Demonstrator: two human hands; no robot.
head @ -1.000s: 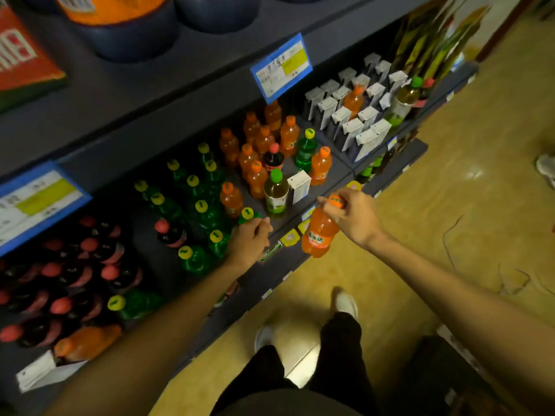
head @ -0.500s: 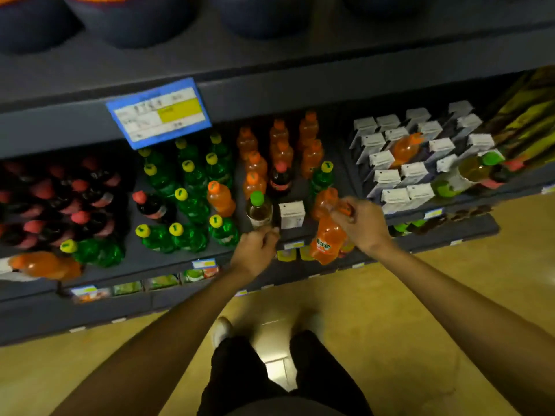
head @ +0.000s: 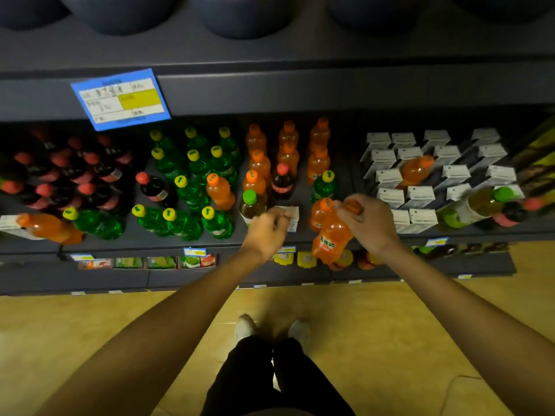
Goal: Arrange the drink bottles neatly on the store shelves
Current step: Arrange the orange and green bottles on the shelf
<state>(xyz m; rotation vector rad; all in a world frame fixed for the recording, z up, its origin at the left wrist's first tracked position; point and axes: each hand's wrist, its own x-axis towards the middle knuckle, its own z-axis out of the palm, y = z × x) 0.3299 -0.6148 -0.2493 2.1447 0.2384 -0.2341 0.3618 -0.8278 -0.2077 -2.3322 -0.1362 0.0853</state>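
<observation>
My right hand (head: pixel 371 225) grips an orange soda bottle (head: pixel 330 243) by its neck and holds it tilted just in front of the shelf edge (head: pixel 150 244). Touching it on the left, another orange bottle (head: pixel 319 212) stands on the shelf. My left hand (head: pixel 265 231) is closed in a fist at the shelf front, against a small white carton (head: pixel 290 218). Behind stand rows of orange bottles (head: pixel 288 145), green bottles (head: pixel 195 163) and dark cola bottles (head: pixel 75 175). A cola bottle (head: pixel 282 183) and a green bottle (head: pixel 324 184) stand among the orange ones.
White cartons (head: pixel 420 163) fill the shelf's right side, with an orange bottle (head: pixel 416 171) and a green-capped bottle (head: pixel 483 202) lying on them. An orange bottle (head: pixel 48 226) lies at far left. A blue price tag (head: pixel 120 99) hangs from the shelf above. A lower shelf (head: pixel 192 261) holds small packs.
The view has swung round to face the shelf squarely. My right hand still holds the orange bottle at the shelf front. My left fist has shifted right, up to the white carton.
</observation>
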